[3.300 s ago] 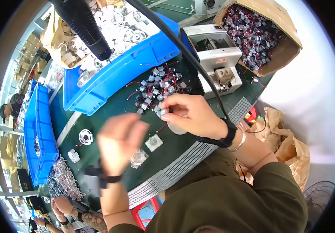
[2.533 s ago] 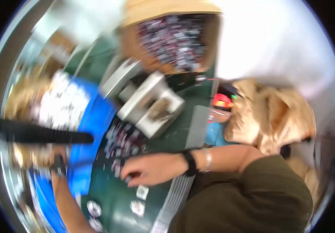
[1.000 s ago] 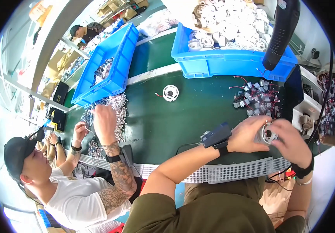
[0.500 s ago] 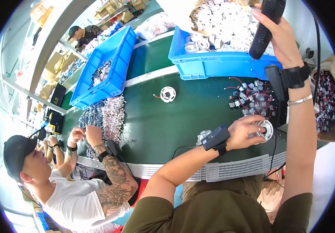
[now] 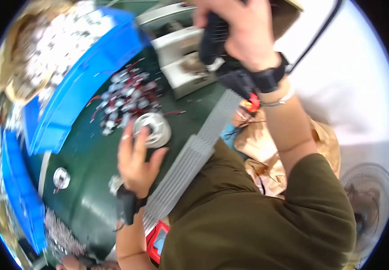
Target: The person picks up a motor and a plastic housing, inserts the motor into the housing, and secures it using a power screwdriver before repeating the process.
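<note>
My left hand (image 5: 136, 162) rests on the green work surface, its fingers on the near left side of a white round plastic housing (image 5: 161, 130). One fingertip reaches to the housing's dark centre, and the thumb lies beside its rim. Raised at the top, my right hand (image 5: 244, 31) is wrapped round a black cylindrical hand tool (image 5: 213, 40); motion blurs it, and I cannot see a working tip. Just beyond the housing lies a pile of small silvery motors with red wires (image 5: 127, 99). A second white round part (image 5: 61, 178) with a red wire sits farther left.
A blue bin (image 5: 86, 76) heaped with white parts stands at the upper left, another blue bin (image 5: 18, 193) below it. A pale machine (image 5: 187, 67) stands behind the pile. Grey perforated trim (image 5: 181, 171) runs along the near edge. At the lower right is a fan (image 5: 368, 198).
My view has swung right, so the bins now appear farther left and the pale machine shows. The left hand stays at the white housing; the right hand still holds the black tool.
</note>
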The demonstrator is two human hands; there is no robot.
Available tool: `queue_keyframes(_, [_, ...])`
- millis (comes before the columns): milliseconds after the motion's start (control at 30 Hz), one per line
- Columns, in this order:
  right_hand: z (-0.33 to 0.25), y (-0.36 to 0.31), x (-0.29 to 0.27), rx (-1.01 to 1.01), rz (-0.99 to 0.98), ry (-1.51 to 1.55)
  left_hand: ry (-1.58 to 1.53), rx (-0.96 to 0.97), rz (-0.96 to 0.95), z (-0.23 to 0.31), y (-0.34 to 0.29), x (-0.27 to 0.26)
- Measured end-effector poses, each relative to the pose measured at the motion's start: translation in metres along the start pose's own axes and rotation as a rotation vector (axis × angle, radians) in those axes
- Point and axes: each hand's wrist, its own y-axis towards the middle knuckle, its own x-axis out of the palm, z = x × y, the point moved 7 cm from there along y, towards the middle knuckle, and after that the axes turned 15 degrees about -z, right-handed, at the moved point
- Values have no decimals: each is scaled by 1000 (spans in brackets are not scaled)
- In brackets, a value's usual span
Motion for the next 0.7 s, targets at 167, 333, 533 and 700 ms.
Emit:
queue_keyframes(167, [-8,-14,-20,11,61,-113,45,40,-6,2,10,10])
queue_keyframes(333, [-8,-17,-12,-194,-102,-412,75,47,-6,4,10,7])
queue_keyframes(533, [20,-18,-19,77,48,-31,91,37,2,0,8,6])
queue_keyframes(700, [14,-19,-19,43,33,8,63,38,2,-1,9,8])
